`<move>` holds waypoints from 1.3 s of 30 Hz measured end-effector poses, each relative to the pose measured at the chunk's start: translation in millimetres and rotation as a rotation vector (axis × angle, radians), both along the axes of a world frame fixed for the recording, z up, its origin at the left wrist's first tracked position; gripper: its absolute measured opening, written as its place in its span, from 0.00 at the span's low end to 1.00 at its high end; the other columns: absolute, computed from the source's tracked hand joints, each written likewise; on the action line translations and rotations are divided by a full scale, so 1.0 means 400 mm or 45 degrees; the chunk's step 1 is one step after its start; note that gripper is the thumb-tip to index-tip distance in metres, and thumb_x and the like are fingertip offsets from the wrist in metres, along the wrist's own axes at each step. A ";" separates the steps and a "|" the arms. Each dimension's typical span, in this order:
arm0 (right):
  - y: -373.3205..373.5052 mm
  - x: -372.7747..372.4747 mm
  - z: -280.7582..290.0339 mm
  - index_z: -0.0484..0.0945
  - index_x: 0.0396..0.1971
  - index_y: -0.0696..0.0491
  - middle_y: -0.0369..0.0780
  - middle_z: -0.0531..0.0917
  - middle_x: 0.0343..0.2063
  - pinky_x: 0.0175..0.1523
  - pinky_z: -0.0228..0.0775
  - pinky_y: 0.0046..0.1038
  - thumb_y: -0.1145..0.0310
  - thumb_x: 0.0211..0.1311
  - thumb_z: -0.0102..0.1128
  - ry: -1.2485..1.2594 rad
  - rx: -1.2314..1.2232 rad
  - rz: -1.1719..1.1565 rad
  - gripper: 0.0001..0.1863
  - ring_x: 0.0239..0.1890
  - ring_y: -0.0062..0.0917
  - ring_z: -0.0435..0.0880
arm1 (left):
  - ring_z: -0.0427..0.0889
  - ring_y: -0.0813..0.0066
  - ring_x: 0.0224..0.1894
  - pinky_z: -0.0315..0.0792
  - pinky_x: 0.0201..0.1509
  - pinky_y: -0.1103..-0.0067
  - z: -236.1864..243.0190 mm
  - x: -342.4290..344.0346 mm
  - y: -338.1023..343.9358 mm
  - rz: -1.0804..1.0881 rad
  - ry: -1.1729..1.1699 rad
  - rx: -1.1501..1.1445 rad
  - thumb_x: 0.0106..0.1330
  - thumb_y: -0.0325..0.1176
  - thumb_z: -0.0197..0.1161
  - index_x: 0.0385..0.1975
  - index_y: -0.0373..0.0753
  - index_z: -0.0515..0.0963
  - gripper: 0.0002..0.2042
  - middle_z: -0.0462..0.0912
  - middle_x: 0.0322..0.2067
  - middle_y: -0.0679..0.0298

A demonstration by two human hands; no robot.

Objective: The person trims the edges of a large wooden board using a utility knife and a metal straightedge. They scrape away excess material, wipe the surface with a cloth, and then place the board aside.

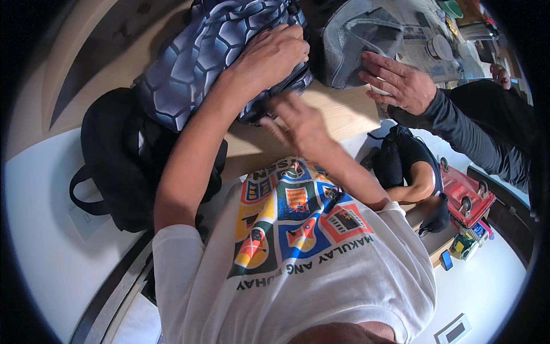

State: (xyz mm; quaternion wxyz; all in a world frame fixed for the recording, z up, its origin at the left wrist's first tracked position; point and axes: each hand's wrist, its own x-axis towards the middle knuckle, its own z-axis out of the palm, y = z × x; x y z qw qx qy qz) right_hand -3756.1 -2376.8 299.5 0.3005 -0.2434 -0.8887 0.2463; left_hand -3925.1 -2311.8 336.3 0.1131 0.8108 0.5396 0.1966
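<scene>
A grey-and-black bag (189,63) with a hexagon pattern lies on the wooden table at the top. My left hand (274,54) rests on its right side, fingers curled over the fabric there. Close to the bag's dark lower edge is my right hand (301,123), its fingers smeared by motion; whether it touches the bag I cannot tell. A black backpack (117,160) with a loop handle sits to the left, beside my left forearm.
At the right, a co-worker's hand (404,86) is at a grey bag (358,46). White tubs (440,48) stand beyond it. Another person's bent arm (421,183) shows below, near a red wheeled case (467,198). The table's front edge (349,132) runs before me.
</scene>
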 end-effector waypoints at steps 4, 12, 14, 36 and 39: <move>0.074 0.071 -0.041 0.76 0.46 0.54 0.42 0.77 0.38 0.38 0.78 0.36 0.70 0.62 0.61 -0.360 0.172 -0.014 0.13 0.34 0.37 0.82 | 0.76 0.55 0.55 0.72 0.60 0.64 -0.012 -0.015 -0.083 0.118 0.054 0.152 0.61 0.29 0.66 0.50 0.39 0.79 0.16 0.77 0.49 0.57; 0.029 0.167 -0.061 0.82 0.44 0.56 0.42 0.83 0.48 0.45 0.80 0.34 0.78 0.54 0.64 -0.399 0.018 0.077 0.15 0.41 0.36 0.84 | 0.74 0.54 0.55 0.74 0.59 0.63 -0.023 -0.020 -0.125 0.229 0.259 0.106 0.58 0.19 0.59 0.58 0.38 0.73 0.25 0.74 0.51 0.55; 0.019 0.171 -0.074 0.81 0.43 0.58 0.45 0.82 0.49 0.44 0.79 0.36 0.78 0.51 0.62 -0.355 0.014 0.070 0.16 0.40 0.37 0.83 | 0.75 0.54 0.55 0.74 0.58 0.63 -0.028 -0.020 -0.133 0.244 0.181 0.132 0.59 0.19 0.59 0.58 0.38 0.74 0.24 0.74 0.50 0.56; -0.031 -0.027 -0.074 0.79 0.27 0.58 0.47 0.81 0.19 0.27 0.75 0.38 0.56 0.65 0.66 -0.300 -0.362 0.058 0.19 0.21 0.42 0.83 | 0.84 0.69 0.34 0.76 0.38 0.77 0.063 0.072 -0.456 1.154 -0.600 0.280 0.65 0.22 0.69 0.40 0.33 0.84 0.06 0.85 0.34 0.58; -0.018 -0.069 -0.084 0.78 0.28 0.58 0.47 0.81 0.19 0.28 0.75 0.38 0.61 0.64 0.66 -0.151 -0.266 0.033 0.15 0.22 0.42 0.84 | 0.81 0.79 0.35 0.74 0.40 0.81 -0.047 0.069 -0.522 1.395 -1.025 -0.062 0.67 0.28 0.70 0.42 0.31 0.83 0.08 0.84 0.34 0.64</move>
